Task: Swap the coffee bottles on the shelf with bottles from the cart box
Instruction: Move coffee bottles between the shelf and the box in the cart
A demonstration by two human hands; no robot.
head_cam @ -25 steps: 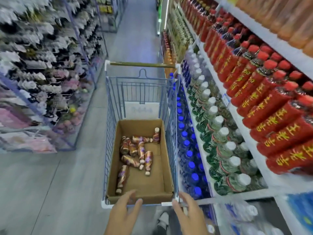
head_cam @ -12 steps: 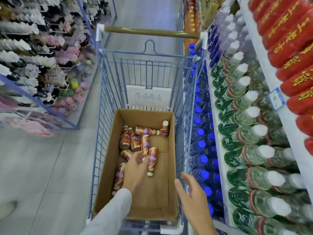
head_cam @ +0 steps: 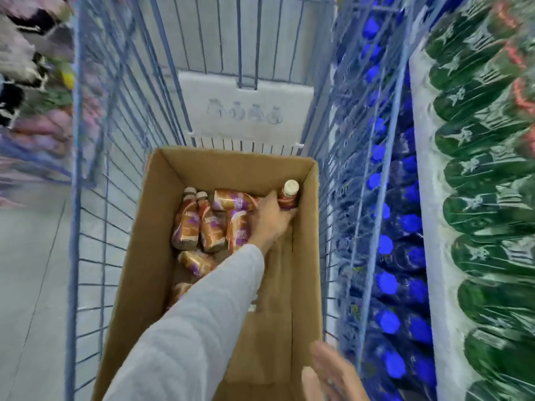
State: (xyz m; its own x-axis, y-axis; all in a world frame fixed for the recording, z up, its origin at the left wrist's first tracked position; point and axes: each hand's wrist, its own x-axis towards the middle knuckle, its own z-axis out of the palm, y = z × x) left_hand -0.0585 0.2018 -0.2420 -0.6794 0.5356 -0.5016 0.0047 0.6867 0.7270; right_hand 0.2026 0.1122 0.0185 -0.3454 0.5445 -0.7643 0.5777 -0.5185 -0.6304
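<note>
A white shelf (head_cam: 425, 198) of drinks runs down the right side, with rows of green bottles (head_cam: 486, 198) on it and blue-capped bottles (head_cam: 385, 244) packed lower down, just beside the cart. The blue wire cart (head_cam: 86, 198) fills the middle of the view, and an open cardboard box (head_cam: 139, 270) sits in it, against its right wall. The coffee bottles (head_cam: 214, 230), brown with purple labels, lie in a loose heap in the far left part of the box; the near right part of its floor shows bare cardboard. One upright bottle (head_cam: 289, 192) with a pale cap stands alone in the far right corner. The left hand (head_cam: 270, 221), on a grey sleeve (head_cam: 188, 328), reaches across the heap to that corner, its fingers touching the upright bottle's lower body; whether they have clamped round it I cannot tell. The right hand (head_cam: 333, 371) is blurred at the box's near right corner, fingers straight and apart, holding nothing.
</note>
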